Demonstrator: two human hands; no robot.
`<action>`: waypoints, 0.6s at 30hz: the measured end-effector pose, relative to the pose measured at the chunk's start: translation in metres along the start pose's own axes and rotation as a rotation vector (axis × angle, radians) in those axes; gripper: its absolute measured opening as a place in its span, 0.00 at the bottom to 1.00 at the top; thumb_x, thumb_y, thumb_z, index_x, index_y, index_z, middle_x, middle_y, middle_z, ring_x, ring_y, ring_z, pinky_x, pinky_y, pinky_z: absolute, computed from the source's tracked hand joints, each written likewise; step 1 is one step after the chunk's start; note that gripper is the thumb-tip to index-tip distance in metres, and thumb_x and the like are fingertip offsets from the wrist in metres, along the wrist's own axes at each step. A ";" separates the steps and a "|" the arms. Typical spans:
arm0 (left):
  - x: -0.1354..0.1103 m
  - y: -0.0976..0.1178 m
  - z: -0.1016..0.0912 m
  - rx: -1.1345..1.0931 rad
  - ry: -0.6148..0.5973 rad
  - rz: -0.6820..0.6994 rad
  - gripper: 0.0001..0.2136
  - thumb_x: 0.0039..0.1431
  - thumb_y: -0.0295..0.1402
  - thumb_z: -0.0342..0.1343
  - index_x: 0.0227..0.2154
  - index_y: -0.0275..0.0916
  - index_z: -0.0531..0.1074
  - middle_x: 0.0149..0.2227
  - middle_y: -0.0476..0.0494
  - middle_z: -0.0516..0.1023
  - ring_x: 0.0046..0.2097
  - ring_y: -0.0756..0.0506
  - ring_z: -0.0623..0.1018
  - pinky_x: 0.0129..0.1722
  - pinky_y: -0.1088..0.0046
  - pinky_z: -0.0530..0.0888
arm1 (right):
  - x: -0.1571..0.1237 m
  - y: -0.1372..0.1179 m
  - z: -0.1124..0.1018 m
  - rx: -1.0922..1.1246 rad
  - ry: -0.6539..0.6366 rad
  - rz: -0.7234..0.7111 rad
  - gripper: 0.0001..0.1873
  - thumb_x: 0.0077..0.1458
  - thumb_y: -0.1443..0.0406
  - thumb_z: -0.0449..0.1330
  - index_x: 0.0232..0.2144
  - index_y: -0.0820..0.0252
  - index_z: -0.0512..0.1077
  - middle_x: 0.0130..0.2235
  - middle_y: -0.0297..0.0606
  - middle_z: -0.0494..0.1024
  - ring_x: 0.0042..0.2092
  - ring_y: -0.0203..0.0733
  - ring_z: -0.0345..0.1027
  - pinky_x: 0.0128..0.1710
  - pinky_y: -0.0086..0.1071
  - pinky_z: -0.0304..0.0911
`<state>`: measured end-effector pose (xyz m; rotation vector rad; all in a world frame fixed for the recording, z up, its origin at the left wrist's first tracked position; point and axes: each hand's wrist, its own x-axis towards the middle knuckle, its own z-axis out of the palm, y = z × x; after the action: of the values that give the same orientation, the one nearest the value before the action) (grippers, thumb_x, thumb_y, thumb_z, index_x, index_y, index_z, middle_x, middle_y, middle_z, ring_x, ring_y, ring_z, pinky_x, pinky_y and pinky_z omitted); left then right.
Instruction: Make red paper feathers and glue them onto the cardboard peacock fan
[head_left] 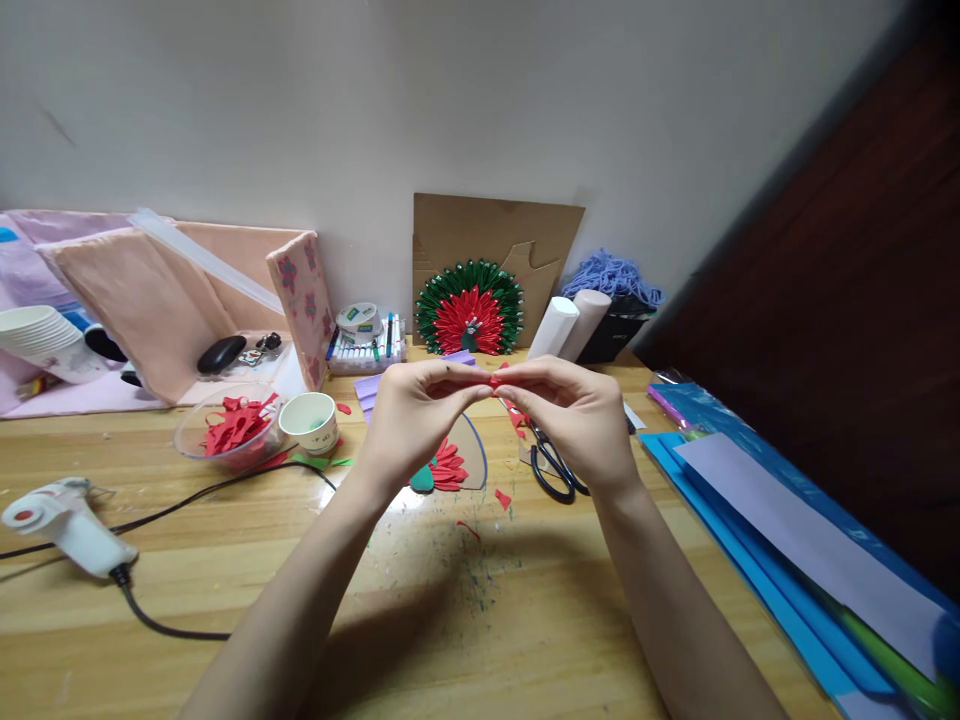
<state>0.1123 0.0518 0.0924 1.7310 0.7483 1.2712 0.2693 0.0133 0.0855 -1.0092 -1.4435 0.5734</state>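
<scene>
My left hand [424, 405] and my right hand [570, 405] meet fingertip to fingertip above the middle of the table. Between them they pinch a small red paper piece [495, 382], mostly hidden by the fingers. Below and behind my left hand lies a cardboard disc [472, 455] bearing red petals [448, 466] and a dark green shape [422, 479]; my hand covers part of it. Black-handled scissors [553, 480] lie under my right hand, their blades partly hidden. Red scraps [502, 498] are scattered on the wood nearby.
At left are a white glue gun [75, 530] with its black cord, a clear bowl of red strips [238, 425] and a paper cup [309, 425]. A red and green peacock [472, 310] leans on cardboard [495, 225] at the back. Blue folders [720, 530] line the right.
</scene>
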 end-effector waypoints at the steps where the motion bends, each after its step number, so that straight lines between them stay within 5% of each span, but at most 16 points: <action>1: 0.000 0.000 0.001 0.000 0.001 0.003 0.06 0.47 0.32 0.65 0.29 0.35 0.78 0.31 0.44 0.82 0.33 0.46 0.81 0.37 0.71 0.80 | 0.000 0.000 0.000 -0.025 0.016 -0.024 0.04 0.50 0.66 0.64 0.31 0.56 0.78 0.34 0.36 0.80 0.38 0.40 0.74 0.41 0.36 0.71; 18: -0.003 0.005 -0.004 0.379 -0.025 0.275 0.03 0.56 0.30 0.57 0.31 0.37 0.74 0.31 0.45 0.79 0.34 0.49 0.77 0.36 0.73 0.75 | 0.002 0.001 0.000 0.073 0.047 0.079 0.04 0.46 0.65 0.67 0.29 0.56 0.79 0.30 0.35 0.81 0.33 0.39 0.75 0.34 0.34 0.73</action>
<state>0.1072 0.0482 0.0963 2.2142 0.7942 1.3485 0.2695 0.0151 0.0859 -1.0185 -1.3371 0.6509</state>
